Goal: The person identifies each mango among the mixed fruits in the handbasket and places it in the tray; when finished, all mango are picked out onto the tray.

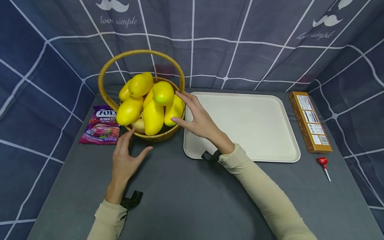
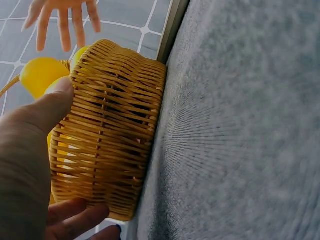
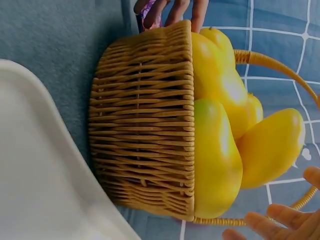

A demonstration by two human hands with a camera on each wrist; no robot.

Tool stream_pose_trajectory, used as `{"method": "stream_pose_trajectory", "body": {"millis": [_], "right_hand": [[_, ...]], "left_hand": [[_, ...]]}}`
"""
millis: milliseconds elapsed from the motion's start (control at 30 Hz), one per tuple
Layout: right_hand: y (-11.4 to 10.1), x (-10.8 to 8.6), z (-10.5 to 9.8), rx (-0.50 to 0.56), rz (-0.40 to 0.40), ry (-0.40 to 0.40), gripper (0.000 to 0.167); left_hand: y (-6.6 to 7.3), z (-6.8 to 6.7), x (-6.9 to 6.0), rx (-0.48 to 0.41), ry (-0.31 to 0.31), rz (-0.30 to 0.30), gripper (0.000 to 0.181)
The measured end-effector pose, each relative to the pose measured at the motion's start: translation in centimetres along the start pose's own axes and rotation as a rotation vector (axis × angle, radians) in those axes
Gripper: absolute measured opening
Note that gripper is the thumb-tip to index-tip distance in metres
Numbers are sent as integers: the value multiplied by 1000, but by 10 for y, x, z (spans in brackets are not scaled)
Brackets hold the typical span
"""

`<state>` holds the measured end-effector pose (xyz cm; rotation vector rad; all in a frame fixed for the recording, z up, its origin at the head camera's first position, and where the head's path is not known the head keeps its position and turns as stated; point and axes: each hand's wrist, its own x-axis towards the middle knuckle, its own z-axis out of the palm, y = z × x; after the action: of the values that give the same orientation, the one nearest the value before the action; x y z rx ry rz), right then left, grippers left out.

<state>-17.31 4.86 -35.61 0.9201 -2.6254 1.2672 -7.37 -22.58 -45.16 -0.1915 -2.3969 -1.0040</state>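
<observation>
A wicker basket (image 1: 163, 136) with a tall arched handle (image 1: 141, 52) stands at the back left, heaped with several yellow mangoes (image 1: 153, 116). My left hand (image 1: 124, 160) is at its front-left side, thumb apart from the fingers. In the left wrist view its fingers lie along the woven wall (image 2: 110, 125); whether they touch it I cannot tell. My right hand (image 1: 199, 118) hovers with spread fingers by the basket's right rim, close to a mango (image 3: 217, 160) there. Neither hand grips anything.
A white tray (image 1: 240, 126) lies right of the basket, under my right forearm. Left of the basket is a purple candy bag (image 1: 102, 128). At the far right are a brown box (image 1: 310, 123) and a red lollipop (image 1: 322, 162). Checked cloth hangs around the table.
</observation>
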Motion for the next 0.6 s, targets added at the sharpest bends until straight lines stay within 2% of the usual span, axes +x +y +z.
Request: {"method": "stream_pose_trajectory", "body": {"millis": [367, 600], "right_hand": [[-5, 38, 4, -12, 22, -17, 80], [-3, 54, 6, -15, 78, -52, 79]], "left_hand": [[-2, 0, -1, -17, -24, -21, 96], [-3, -1, -2, -21, -43, -23, 95]]}}
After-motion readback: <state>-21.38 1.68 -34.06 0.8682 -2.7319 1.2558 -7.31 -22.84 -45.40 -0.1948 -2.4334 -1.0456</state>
